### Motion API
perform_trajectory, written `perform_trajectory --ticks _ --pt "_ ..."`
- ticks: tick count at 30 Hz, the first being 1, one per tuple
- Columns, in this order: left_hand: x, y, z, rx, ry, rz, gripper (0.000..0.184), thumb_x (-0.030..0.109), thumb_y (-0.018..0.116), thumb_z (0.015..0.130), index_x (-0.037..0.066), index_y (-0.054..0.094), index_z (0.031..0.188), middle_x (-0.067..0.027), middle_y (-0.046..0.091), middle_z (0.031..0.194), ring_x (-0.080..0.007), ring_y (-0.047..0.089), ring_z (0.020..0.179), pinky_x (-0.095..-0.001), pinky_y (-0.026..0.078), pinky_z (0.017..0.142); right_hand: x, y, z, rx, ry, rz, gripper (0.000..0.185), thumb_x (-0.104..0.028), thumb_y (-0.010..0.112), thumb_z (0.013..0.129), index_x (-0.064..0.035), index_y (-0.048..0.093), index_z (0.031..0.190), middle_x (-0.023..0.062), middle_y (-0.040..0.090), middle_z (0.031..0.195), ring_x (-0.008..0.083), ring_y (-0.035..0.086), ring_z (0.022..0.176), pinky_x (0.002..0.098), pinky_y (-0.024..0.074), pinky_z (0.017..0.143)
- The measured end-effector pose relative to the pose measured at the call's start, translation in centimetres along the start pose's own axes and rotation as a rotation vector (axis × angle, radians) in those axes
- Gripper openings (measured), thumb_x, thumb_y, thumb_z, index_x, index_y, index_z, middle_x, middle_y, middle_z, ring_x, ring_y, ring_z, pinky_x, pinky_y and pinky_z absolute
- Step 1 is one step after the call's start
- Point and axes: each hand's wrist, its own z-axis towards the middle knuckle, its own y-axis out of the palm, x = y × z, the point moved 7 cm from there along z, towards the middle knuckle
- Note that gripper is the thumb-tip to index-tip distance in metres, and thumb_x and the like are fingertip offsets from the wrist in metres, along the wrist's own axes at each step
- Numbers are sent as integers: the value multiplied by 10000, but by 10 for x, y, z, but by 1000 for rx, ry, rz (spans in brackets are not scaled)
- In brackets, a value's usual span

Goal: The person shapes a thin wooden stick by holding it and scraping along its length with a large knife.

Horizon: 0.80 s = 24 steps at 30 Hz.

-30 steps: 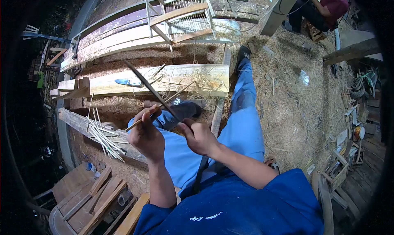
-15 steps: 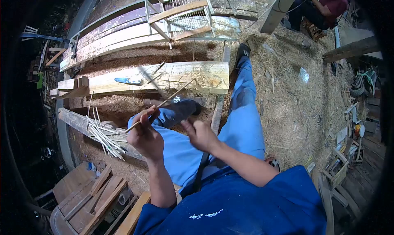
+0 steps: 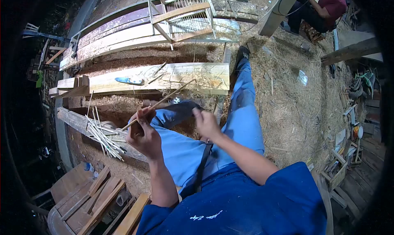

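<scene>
My left hand point(image 3: 143, 132) pinches a thin wooden stick point(image 3: 170, 94), which slants up and right over the plank. To its right, my right hand point(image 3: 206, 124) is closed and blurred; the dark blade seen earlier is too smeared to make out clearly. Beyond both hands lies a pale plank point(image 3: 152, 79) strewn with shavings. A blue-handled tool point(image 3: 129, 81) rests on that plank. A bundle of thin pale sticks point(image 3: 102, 138) lies across a rough beam point(image 3: 78, 121) to the left of my left hand.
A slatted wooden frame point(image 3: 180, 14) stands on a long board point(image 3: 111, 45) at the top. Another person point(image 3: 324, 9) sits at the upper right beside a post point(image 3: 279, 13). Wooden furniture parts point(image 3: 90, 202) are at the lower left. Shavings cover the ground point(image 3: 287, 111).
My right hand has moved right and slightly up, away from my left hand. The dark blade that crossed the plank is no longer distinct. The stick stays in my left hand.
</scene>
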Motion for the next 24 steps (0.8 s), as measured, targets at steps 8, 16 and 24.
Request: perform_trajectory --ticks 8,16,24 --pt "4 6 -3 -10 35 20 211 79 530 1036 -91 639 975 -148 710 881 -213 730 786 -334 628 731 -66 -7 -21 -63 -94 -35 562 -418 501 1036 52 587 740 277 579 644 446 620 635 505 450 583" --pt "3 6 -6 -45 95 32 230 75 507 1042 -103 641 982 -157 700 900 -228 725 798 -344 635 724 11 -29 12 -19 208 -139 626 -482 466 1034 51 625 746 300 637 731 489 652 771 548 491 699" --pt "14 15 1 -69 133 118 224 70 488 1046 -107 611 984 -163 691 906 -235 732 820 -343 644 732 -59 -9 -6 -48 -95 -15 615 -477 480 1032 48 606 739 280 587 647 447 612 629 492 465 616"
